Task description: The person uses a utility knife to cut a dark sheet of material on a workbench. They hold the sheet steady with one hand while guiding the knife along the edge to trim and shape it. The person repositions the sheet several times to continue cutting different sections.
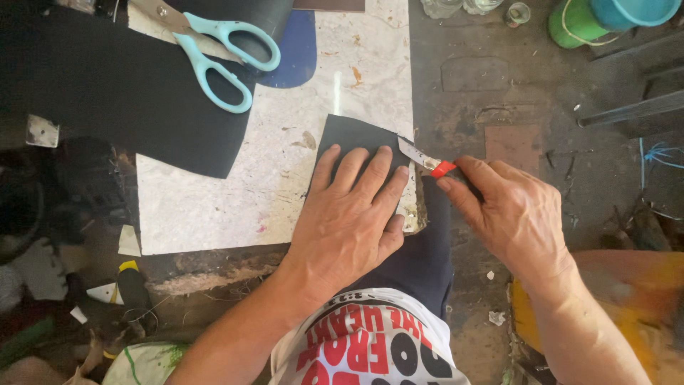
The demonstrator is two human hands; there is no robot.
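My left hand (349, 214) lies flat, fingers spread, on a small dark grey sheet piece (349, 135) at the right edge of a white marble slab (235, 199). My right hand (513, 210) grips a utility knife with a red handle tip (431, 162). Its blade touches the sheet's right edge, just beyond my left fingertips.
Teal-handled scissors (221, 57) rest on a large black sheet (128, 93) at the slab's upper left. A dark blue shape (299, 53) lies beside them. Green and blue plastic containers (605, 18) stand top right on the dirty floor. Scraps and clutter sit at left.
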